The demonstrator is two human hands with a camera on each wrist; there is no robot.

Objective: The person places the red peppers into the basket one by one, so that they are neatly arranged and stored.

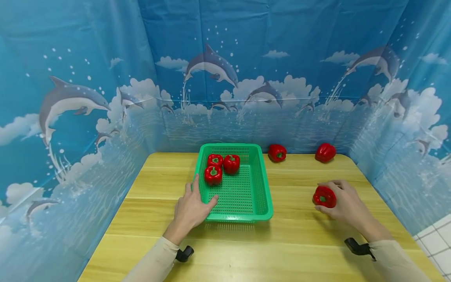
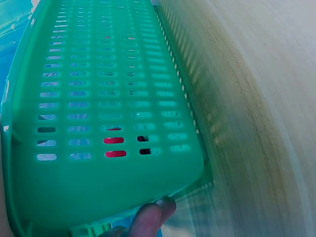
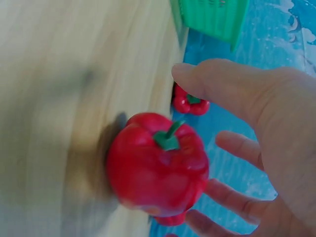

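Observation:
A red bell pepper (image 1: 324, 197) with a green stem sits on the right side of the table. My right hand (image 1: 347, 205) is around its right side, thumb and fingers spread. In the right wrist view the thumb (image 3: 222, 81) stands clear of the pepper (image 3: 155, 165), while the lower fingers are close to its side; whether they touch is unclear. At the left rim of a green perforated basket (image 1: 266, 192) is my left hand (image 1: 192, 209), fingers extended and thumb over the inside. Three red peppers, one of them a bell pepper (image 1: 213, 176) nearest the hand, lie inside the basket.
Two more red bell peppers lie near the table's back edge, one pepper (image 1: 277, 152) beside the basket and another pepper (image 1: 325, 152) farther right. A blue dolphin-print curtain (image 1: 218, 125) borders the wooden table (image 1: 225, 250) at the back and sides.

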